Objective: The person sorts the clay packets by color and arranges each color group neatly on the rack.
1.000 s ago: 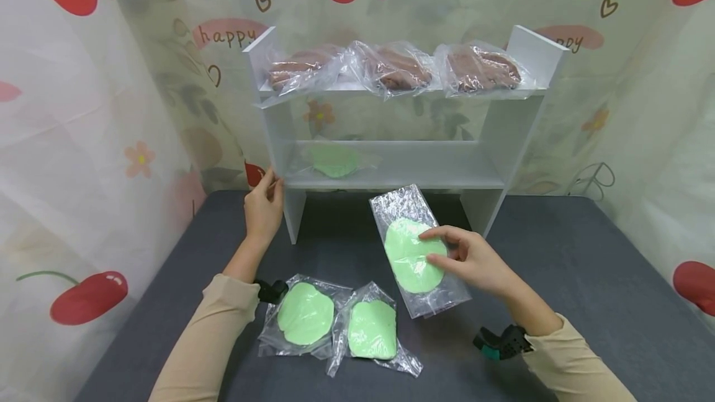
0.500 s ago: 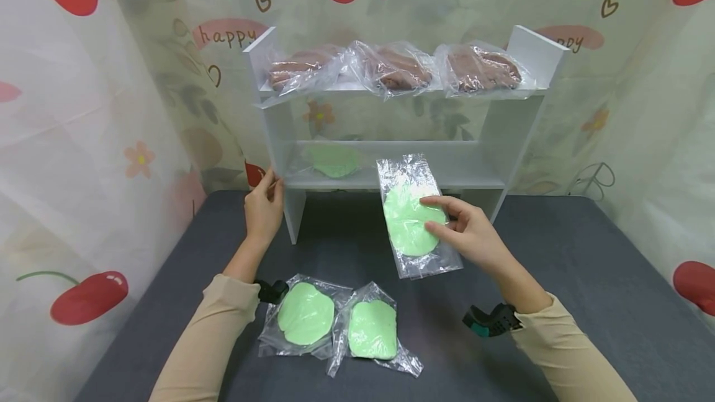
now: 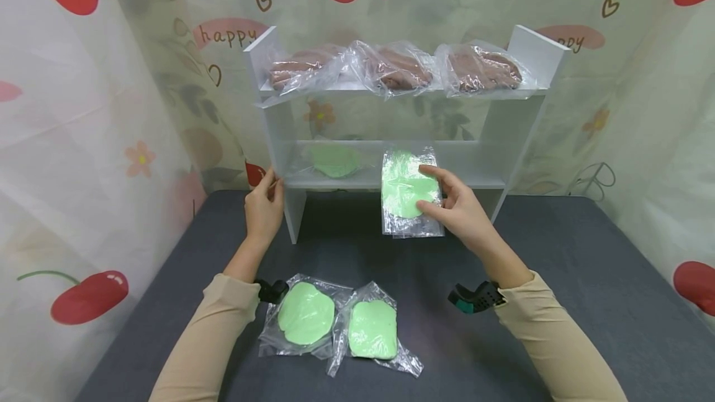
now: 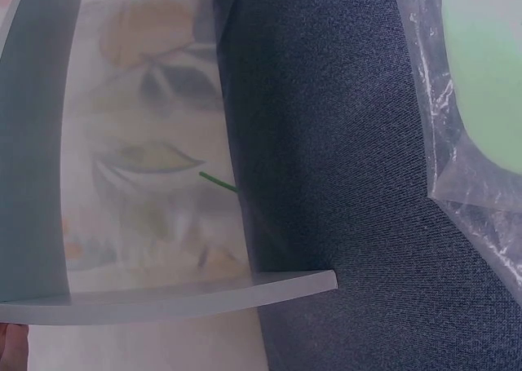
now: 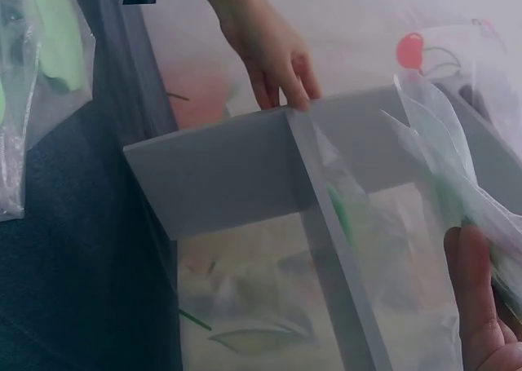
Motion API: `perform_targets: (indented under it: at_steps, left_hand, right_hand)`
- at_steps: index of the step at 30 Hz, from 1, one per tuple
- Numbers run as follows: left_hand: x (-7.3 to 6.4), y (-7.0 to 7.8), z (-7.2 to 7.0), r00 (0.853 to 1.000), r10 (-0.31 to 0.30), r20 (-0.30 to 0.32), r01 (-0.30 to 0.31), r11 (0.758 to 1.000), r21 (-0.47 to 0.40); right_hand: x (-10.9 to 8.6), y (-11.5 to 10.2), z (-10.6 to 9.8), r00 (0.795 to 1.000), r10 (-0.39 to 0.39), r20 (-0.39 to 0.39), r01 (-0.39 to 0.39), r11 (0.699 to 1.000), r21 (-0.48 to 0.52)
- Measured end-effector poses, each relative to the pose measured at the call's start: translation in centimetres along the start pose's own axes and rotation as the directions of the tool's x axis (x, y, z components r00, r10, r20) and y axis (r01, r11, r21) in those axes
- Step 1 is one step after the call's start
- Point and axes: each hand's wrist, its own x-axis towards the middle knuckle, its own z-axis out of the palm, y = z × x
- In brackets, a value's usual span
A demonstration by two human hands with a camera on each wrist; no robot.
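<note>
My right hand [image 3: 463, 213] pinches a clear plastic bag holding a flat, pale green piece [image 3: 399, 194], thumb below and a finger above on its front. The bag stands tilted up before the middle level of a white shelf rack [image 3: 503, 141], overlapping that level's front edge. My left hand [image 3: 264, 213] holds the rack's left side panel by its edge. In the right wrist view the fingertips of the left hand [image 5: 277, 57] show on that panel edge. Another bagged green piece [image 3: 335, 160] lies on the left of the middle level.
Two more bagged green pieces, a rounder one [image 3: 305, 314] and a squarer one [image 3: 372, 329], lie side by side on the dark table [image 3: 184, 303]. Along the rack's top sit three bagged brown lumps [image 3: 402, 70]. A patterned curtain [image 3: 139, 79] hangs behind.
My right hand has carried the bagged green piece up and forward from over the table to the middle level's front, straightening it on the way. The left hand keeps its place on the rack.
</note>
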Motion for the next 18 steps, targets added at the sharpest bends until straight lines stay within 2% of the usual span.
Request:
perform_targets:
  at_steps: [9, 18]
  left_hand:
    - [0.0, 0.0, 0.0, 1.000, -0.004, -0.003, 0.004, 1.000, 0.007]
    - [0.0, 0.0, 0.0, 1.000, -0.023, 0.007, 0.023, 1.000, 0.005]
  right_hand:
    - [2.6, -0.1, 0.7, 0.992, 0.035, -0.122, -0.034, 0.999, 0.010]
    - [4.8, 0.5, 1.6, 0.980, 0.066, -0.188, -0.065, 0.998, 0.009]
